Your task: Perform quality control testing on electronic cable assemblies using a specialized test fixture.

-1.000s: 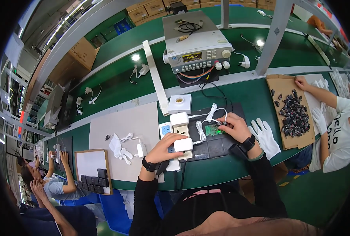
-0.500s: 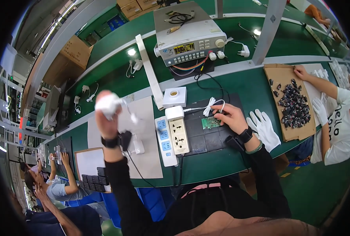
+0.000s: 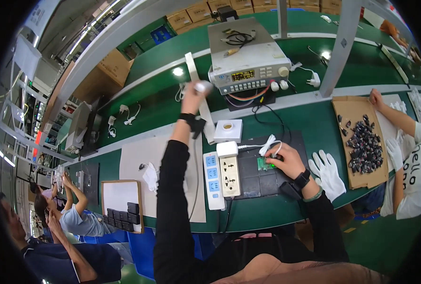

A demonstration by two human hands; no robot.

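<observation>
My left hand (image 3: 194, 100) reaches up to the shelf left of the bench instrument, its fingers closed round a white charger adapter (image 3: 202, 87), blurred by motion. My right hand (image 3: 287, 161) is closed in a pinch at a small green circuit board (image 3: 262, 164), where a green light glows. A bundled white cable (image 3: 270, 142) loops into its fingers; the cable's end is hidden there. This cable runs from a white adapter (image 3: 227, 148) plugged into the beige socket block (image 3: 231, 177). On the paper sheet left of my left arm lies a white corded item (image 3: 150, 177), partly blurred.
A white and blue power strip (image 3: 213, 182) stands beside the socket block. Behind are a white box (image 3: 228, 130) and the instrument (image 3: 249, 66). White gloves (image 3: 330, 177) and a cardboard tray (image 3: 345, 165) of black parts lie right, near a co-worker's hand (image 3: 377, 99).
My left hand has moved from above the paper up to the shelf. A white corded item now lies on the paper. The right hand's fingers have come down over the board, and a green light shows.
</observation>
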